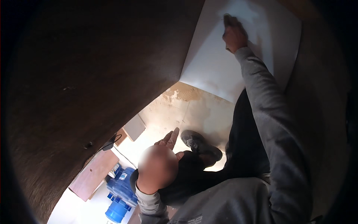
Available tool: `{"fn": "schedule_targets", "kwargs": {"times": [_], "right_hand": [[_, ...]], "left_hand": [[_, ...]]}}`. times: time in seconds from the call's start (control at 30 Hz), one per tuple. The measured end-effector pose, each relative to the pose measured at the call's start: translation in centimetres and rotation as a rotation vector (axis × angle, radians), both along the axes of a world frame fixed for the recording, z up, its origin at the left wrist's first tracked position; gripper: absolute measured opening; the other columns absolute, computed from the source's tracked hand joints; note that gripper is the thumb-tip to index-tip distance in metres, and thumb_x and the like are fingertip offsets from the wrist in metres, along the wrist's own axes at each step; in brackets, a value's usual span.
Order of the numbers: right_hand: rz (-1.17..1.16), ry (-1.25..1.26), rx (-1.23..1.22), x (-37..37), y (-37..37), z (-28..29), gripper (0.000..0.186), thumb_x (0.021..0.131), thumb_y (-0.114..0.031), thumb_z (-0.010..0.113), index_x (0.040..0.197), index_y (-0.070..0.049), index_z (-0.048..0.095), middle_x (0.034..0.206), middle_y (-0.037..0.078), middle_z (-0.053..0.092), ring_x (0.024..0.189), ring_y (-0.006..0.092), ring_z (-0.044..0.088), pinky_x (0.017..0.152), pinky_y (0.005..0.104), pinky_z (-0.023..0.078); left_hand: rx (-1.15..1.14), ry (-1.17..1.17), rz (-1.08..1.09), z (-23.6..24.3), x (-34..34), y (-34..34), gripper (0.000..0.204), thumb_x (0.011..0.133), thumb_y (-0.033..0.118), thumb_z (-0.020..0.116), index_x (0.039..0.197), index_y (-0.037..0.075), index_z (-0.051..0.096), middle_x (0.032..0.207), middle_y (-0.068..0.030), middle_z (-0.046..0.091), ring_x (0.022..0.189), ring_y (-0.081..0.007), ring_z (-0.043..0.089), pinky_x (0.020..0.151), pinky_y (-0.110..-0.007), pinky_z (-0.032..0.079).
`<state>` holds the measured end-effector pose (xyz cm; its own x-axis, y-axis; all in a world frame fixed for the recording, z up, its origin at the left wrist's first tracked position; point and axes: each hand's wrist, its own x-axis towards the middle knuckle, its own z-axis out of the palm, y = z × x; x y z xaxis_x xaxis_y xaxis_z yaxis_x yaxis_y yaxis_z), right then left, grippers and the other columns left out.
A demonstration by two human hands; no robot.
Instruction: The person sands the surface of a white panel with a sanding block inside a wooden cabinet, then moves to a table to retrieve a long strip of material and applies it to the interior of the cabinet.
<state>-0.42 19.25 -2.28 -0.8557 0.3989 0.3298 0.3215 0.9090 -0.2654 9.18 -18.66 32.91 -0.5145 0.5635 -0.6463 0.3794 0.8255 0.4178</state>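
My right hand reaches far forward, pressed to a smooth white panel lit brightly at its top. Its fingers are curled together. A thin edge shows under the palm and something dark lies at the fingertips, but I cannot make out what the hand holds. Lower down, my left hand is held over my bent leg, off the panel, its fingers stretched out and the thumb apart. Nothing shows in it, though a blur covers much of the back of the hand.
A large dark brown surface fills the left side and meets the panel's edge. Below lies a stained pale floor with my dark shoe. Blue water jugs, a pinkish board and a grey slab are at lower left.
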Motion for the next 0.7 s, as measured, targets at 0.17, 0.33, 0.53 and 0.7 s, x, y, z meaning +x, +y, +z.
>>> {"fn": "schedule_targets", "kwargs": {"times": [0.17, 0.33, 0.53, 0.7], "right_hand": [[0.336, -0.172, -0.055, 2.4, -7.9, 2.9, 0.058, 0.088, -0.003, 0.061, 0.146, -0.003, 0.057, 0.124, 0.015, 0.066, 0.113, 0.0357, 0.066, 0.098, 0.0451, 0.056], [0.723, -0.422, -0.386, 8.7, -15.2, -1.0, 0.055, 0.095, -0.009, 0.059, 0.150, -0.013, 0.057, 0.148, 0.012, 0.058, 0.136, 0.0323, 0.058, 0.108, 0.0440, 0.054], [0.459, -0.239, -0.539, 3.8, -11.1, 5.0, 0.063, 0.089, 0.001, 0.061, 0.151, -0.010, 0.057, 0.151, 0.014, 0.057, 0.141, 0.0317, 0.054, 0.113, 0.0432, 0.053], [0.054, -0.049, -0.114, 0.3, -3.2, 1.8, 0.071, 0.087, 0.000, 0.061, 0.156, -0.005, 0.049, 0.141, 0.023, 0.064, 0.131, 0.0421, 0.059, 0.114, 0.0462, 0.048]], "left_hand": [[0.016, 0.002, 0.012, 0.3, 0.0, 0.2, 0.069, 0.101, 0.024, 0.071, 0.162, 0.008, 0.044, 0.147, -0.0221, 0.062, 0.126, -0.0426, 0.064, 0.107, -0.047, 0.051], [0.031, -0.036, -0.010, 0.2, -0.3, 0.9, 0.068, 0.101, 0.023, 0.071, 0.162, 0.008, 0.044, 0.148, -0.0216, 0.062, 0.125, -0.0424, 0.065, 0.107, -0.048, 0.052], [-0.026, -0.015, 0.027, 0.1, 0.4, -0.6, 0.068, 0.102, 0.024, 0.070, 0.163, 0.009, 0.043, 0.147, -0.0221, 0.062, 0.125, -0.0426, 0.065, 0.106, -0.048, 0.052], [0.026, -0.018, 0.006, 0.0, 0.2, -0.4, 0.069, 0.102, 0.025, 0.070, 0.163, 0.010, 0.043, 0.148, -0.0214, 0.062, 0.127, -0.0419, 0.064, 0.108, -0.047, 0.051]]}}
